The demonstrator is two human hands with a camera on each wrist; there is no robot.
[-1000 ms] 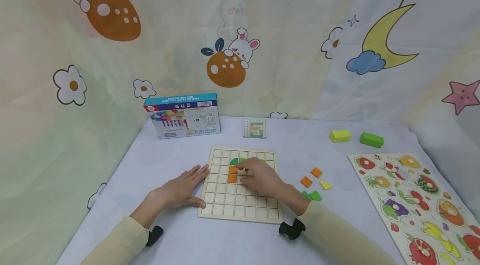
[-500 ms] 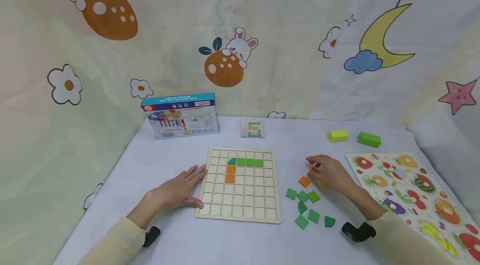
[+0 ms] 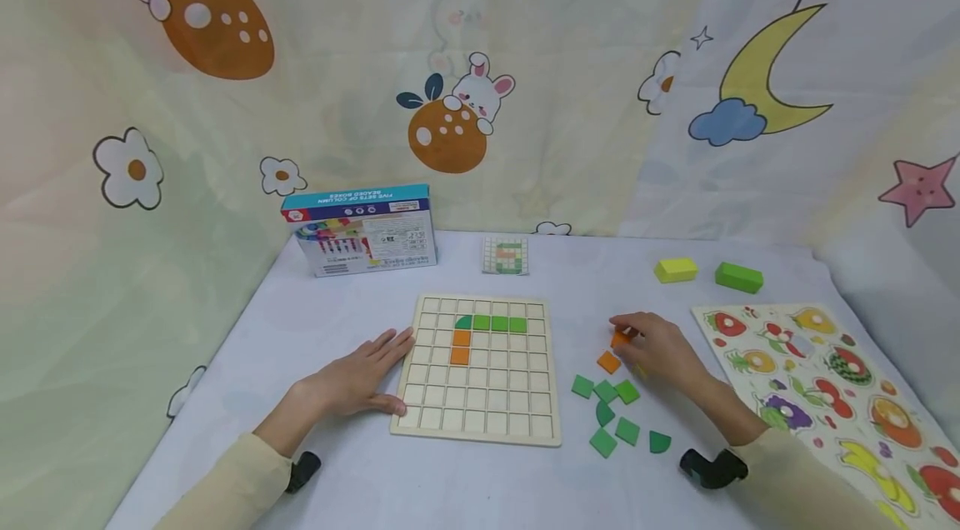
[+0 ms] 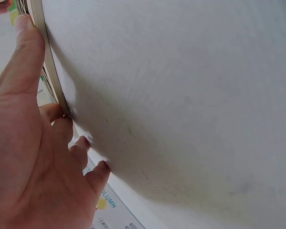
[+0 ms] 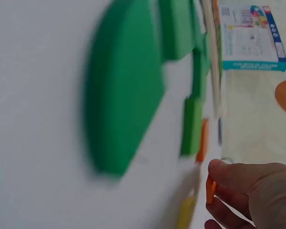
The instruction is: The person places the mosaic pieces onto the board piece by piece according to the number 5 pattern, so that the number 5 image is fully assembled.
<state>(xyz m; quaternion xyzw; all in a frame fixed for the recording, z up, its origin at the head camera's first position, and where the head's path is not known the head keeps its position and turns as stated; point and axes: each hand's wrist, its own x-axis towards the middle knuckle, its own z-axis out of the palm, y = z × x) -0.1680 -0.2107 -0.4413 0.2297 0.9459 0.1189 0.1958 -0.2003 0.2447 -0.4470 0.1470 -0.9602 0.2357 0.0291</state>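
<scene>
A wooden grid board (image 3: 480, 422) lies in the middle of the table, with a row of green tiles (image 3: 498, 323) and two orange tiles (image 3: 461, 347) set in it. My left hand (image 3: 386, 367) lies flat on the table, its fingers straight against the board's left edge (image 4: 44, 62), as the left wrist view shows with the hand (image 4: 43, 95) close up. My right hand (image 3: 624, 332) is to the right of the board and pinches an orange square tile (image 3: 618, 340) just above the table; in the right wrist view the tile (image 5: 210, 189) sits between the fingertips (image 5: 224, 174).
Another orange tile (image 3: 608, 362) and several loose green tiles (image 3: 603, 413) lie by the right hand. A fruit puzzle board (image 3: 840, 397) is at the far right. At the back stand a printed box (image 3: 360, 232), a pattern card (image 3: 506, 256), a yellow block (image 3: 676, 269) and a green block (image 3: 738, 277).
My right hand left the board, moved right to the loose tiles and picked up an orange tile. The left hand has stayed at the board's edge.
</scene>
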